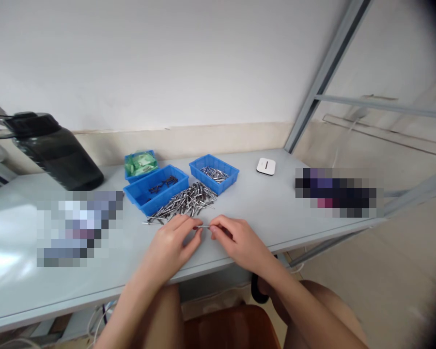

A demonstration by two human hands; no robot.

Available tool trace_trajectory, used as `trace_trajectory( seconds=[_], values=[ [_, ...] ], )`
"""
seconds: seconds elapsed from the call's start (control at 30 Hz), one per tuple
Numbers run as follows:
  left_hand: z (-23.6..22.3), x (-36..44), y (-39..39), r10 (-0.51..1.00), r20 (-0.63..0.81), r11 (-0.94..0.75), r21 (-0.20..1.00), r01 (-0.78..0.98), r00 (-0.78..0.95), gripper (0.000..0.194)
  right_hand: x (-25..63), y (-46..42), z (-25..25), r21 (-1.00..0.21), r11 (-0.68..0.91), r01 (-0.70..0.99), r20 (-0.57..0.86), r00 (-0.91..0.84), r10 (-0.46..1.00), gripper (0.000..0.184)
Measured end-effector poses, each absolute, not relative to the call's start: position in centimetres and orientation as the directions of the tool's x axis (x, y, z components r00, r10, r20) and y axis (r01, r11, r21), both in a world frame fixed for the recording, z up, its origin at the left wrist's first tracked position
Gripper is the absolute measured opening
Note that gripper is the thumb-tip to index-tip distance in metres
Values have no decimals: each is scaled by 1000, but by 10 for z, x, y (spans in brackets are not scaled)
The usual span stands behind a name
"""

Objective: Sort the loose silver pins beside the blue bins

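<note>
Left hand [171,242] and right hand [241,240], close together, pinch a metal pin [204,226] at opposite ends; light, level grips best steady it.

Thin pin [204,226]: both ends covered by the fingertips of the left hand [172,242] and right hand [238,238]; its shape there can't be told
Loose pins [189,199]: heaped so that many lie covered; too small to count
Long blue bin [135,195]: near side partly behind the heap
Green bag [141,164]: contents blurred
White device [266,166]: markings too small to read
Left patch [83,225]: object pixelated, unreadable
Right patch [336,191]: also pixelated
Bottle [60,150]: strap cut off by the left edge
Table [261,213]: runs out of view at left
Brown chair [232,329]: cut off at the bottom, as are both forearms
Dark shoe [258,289]: partly hidden
</note>
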State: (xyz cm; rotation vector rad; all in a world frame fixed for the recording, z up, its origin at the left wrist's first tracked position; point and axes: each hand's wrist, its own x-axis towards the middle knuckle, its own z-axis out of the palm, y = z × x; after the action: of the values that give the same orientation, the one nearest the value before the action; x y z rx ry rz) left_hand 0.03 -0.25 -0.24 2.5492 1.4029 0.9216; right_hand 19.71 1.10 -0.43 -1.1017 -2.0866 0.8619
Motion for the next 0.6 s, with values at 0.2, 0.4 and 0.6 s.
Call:
trace_trajectory(
  seconds=[0.2,0.4,0.6],
  values=[
    [-2,1,-3,790,451,-585,354,730,415,14,200,9,-4,-766,447,462,219,-467,857,17],
    [1,2,-5,791,427,-598,390,700,438,11,201,8,-4,-756,451,474,221,-464,858,17],
    [-1,2,-5,798,387,-597,400,696,462,10,201,8,-6,-762,455,460,231,-463,855,15]
  ],
)
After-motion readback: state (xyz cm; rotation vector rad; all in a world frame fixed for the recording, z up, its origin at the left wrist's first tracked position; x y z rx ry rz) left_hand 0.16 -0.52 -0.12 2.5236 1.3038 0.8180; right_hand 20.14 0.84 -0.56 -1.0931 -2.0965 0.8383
